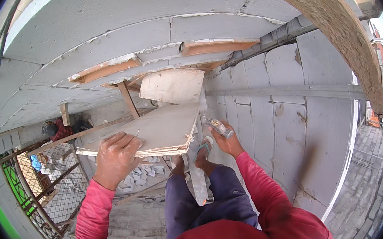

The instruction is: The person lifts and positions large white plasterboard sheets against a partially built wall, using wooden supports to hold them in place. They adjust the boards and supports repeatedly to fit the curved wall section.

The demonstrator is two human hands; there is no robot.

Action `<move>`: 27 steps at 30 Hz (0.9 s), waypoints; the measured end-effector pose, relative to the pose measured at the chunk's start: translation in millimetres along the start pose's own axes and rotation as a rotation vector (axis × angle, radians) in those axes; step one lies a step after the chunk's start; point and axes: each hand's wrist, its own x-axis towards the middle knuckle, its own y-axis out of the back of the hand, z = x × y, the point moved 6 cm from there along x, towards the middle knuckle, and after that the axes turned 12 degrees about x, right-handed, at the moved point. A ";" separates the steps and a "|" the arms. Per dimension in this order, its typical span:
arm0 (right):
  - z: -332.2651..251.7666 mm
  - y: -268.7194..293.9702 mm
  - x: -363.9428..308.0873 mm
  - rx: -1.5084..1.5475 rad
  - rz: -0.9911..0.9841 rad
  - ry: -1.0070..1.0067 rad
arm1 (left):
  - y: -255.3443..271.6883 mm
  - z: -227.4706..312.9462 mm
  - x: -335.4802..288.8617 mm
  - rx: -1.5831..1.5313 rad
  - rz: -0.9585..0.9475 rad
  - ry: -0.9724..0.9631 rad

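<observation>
My left hand [120, 156] is closed at the near left edge of a stack of pale plywood sheets [160, 123], its fingers curled over the rim. A thin, nail-like piece [138, 133] stands up beside its fingertips; whether the fingers pinch it I cannot tell. My right hand [229, 144], to the right of the sheets, is wrapped around a short hand tool [220, 127] with a worn, blotchy handle and a grey end cap. The tool's far end is too unclear to name. Behind the stack, a smaller pale board [172, 85] leans upright.
A narrow grey beam [198, 185] runs under my feet, above rubble [141, 175]. Grey block walls [275, 123] rise ahead and to the right. A thick timber [345, 37] crosses the upper right. Metal mesh [65, 190] and a crouching person [62, 129] are lower left.
</observation>
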 end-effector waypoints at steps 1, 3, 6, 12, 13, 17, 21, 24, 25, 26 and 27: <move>0.1 11.2 -17.2 0.017 0.009 -0.068 | 9.0 2.6 9.0 0.010 -0.017 0.022; 1.4 26.1 -47.1 0.086 0.021 -0.143 | 31.3 8.1 25.6 0.035 -0.035 0.034; 13.9 35.5 -85.2 -0.043 0.157 -0.137 | 58.2 19.2 50.8 0.131 -0.047 -0.003; 124.6 -16.8 -70.8 -0.248 -0.025 -0.205 | 59.7 29.5 102.8 0.178 0.002 -0.086; 160.3 -33.3 -55.5 -0.173 -0.073 -0.325 | 53.3 29.3 109.0 0.203 0.002 -0.083; 297.5 -111.4 8.7 -0.080 -0.179 -0.501 | 22.7 32.1 124.7 0.227 0.069 -0.121; 381.2 -172.3 96.3 0.176 -0.050 -0.384 | -12.8 34.6 127.9 0.259 0.067 -0.040; 405.5 -187.7 149.8 0.278 0.050 -0.543 | -31.5 41.5 129.9 0.265 0.095 0.031; 402.3 -188.9 167.8 0.171 0.102 -0.526 | -33.8 44.3 129.5 0.283 0.109 0.043; 394.3 -189.5 183.0 0.104 0.139 -0.442 | -35.8 44.7 129.6 0.309 0.105 0.090; 385.6 -189.8 199.3 0.030 0.182 -0.378 | -36.6 47.8 130.3 0.311 0.120 0.086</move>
